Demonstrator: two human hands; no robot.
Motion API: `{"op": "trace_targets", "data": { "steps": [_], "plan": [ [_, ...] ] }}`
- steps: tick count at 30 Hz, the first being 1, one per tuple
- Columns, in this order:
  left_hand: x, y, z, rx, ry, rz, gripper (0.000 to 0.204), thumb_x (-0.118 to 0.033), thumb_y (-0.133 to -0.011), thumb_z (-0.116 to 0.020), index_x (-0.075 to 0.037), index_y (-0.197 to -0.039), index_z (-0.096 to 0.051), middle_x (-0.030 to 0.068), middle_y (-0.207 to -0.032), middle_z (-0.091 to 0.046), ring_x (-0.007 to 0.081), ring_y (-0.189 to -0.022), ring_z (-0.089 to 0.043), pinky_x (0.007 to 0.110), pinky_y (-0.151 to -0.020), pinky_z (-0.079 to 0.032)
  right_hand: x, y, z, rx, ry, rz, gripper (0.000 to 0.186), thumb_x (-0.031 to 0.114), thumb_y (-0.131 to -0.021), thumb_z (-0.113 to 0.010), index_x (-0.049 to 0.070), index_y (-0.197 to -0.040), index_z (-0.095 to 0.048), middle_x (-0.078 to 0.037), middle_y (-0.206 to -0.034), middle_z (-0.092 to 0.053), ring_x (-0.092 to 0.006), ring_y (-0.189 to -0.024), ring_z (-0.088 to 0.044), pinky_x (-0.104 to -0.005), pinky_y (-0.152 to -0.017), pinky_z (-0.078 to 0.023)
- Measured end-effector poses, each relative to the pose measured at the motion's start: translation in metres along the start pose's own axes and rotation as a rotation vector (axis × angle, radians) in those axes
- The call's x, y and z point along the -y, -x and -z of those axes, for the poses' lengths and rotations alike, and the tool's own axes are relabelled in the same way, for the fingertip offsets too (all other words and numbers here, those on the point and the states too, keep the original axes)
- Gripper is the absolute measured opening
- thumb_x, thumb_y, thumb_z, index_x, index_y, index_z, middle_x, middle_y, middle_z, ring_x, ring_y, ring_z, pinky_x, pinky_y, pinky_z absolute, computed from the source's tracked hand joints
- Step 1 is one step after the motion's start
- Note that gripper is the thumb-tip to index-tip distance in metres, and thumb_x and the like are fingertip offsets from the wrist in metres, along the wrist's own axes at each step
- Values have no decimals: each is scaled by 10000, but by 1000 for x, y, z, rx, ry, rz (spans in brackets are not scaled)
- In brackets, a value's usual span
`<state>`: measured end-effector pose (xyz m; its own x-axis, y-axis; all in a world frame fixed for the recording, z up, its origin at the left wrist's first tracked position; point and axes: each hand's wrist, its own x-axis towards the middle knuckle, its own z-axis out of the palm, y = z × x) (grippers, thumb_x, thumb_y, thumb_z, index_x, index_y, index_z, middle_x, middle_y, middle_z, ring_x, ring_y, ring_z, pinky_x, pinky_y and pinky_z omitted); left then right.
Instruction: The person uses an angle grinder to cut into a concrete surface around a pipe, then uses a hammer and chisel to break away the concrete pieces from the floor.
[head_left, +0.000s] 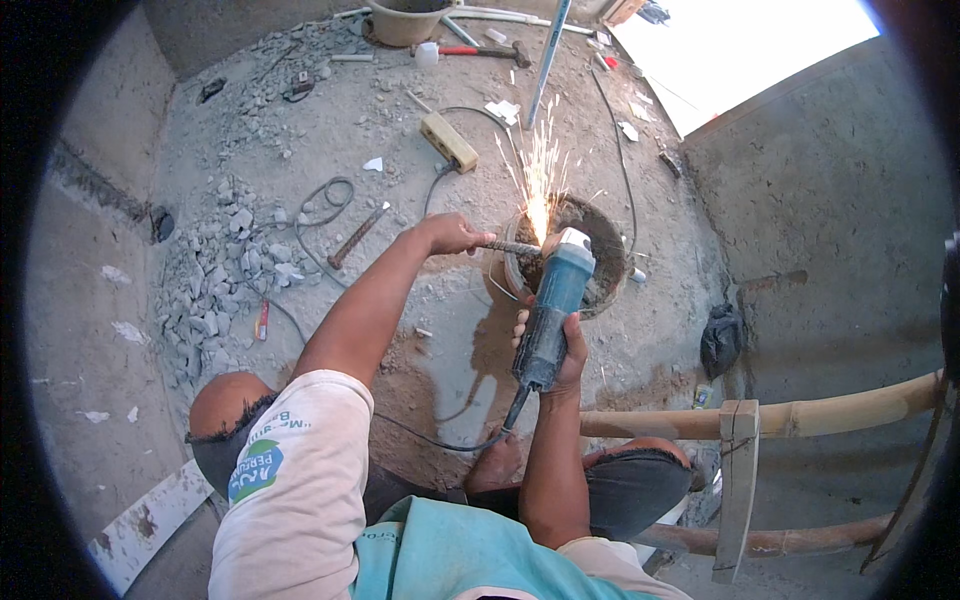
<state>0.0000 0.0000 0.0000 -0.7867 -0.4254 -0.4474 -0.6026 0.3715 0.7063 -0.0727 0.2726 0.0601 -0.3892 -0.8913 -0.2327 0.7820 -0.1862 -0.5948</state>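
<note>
My left hand (454, 234) is closed round a ribbed steel rod (508, 246), held out horizontally to the grinder's head. My right hand (565, 349) grips the body of a teal and black angle grinder (560, 294), whose cord runs down and off to the left. Bright orange sparks (540, 195) spray upward from where rod and disc meet; the disc itself is hidden by the glare and guard. Beneath them is a round, dirt-crusted container (609, 278). A bolt-like steel tool (356, 236) lies on the floor left of my left hand.
Rubble (215, 320), a yellow power strip (447, 139), cables, a red-handled hammer (480, 52), a bucket (400, 25) and an upright pipe (548, 60) are on the floor. A bamboo ladder (842, 406) lies at right, near a dark bag (722, 338). Concrete walls (820, 200) flank both sides.
</note>
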Motion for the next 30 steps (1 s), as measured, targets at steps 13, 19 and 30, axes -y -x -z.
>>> {"op": "trace_targets", "data": {
  "steps": [13,19,30],
  "plan": [
    [3,-3,-5,-36,18,-24,598,-696,-768,-576,-121,-719,-728,93,-737,-672,225,-735,-631,362,-713,-475,-1,0,3,11,-50,-5,706,487,-898,-547,-99,-1259,-389,-215,-1000,-607,-278,-813,-667,-375,-687,-592],
    [6,-3,-7,-62,21,-29,589,-661,-786,-597,-89,-728,-725,98,-728,-669,208,-698,-625,350,-667,-483,-1,2,1,-3,-50,-3,709,496,-899,-541,-101,-1254,-396,-212,-1002,-608,-279,-811,-667,-373,-687,-593],
    [4,0,-5,-68,-17,-45,592,-686,-775,-571,-117,-759,-736,97,-797,-692,231,-787,-647,352,-759,-485,-2,-3,4,32,-90,-10,702,500,-899,-541,-97,-1242,-406,-209,-1007,-606,-287,-829,-666,-379,-695,-594]
  ]
}}
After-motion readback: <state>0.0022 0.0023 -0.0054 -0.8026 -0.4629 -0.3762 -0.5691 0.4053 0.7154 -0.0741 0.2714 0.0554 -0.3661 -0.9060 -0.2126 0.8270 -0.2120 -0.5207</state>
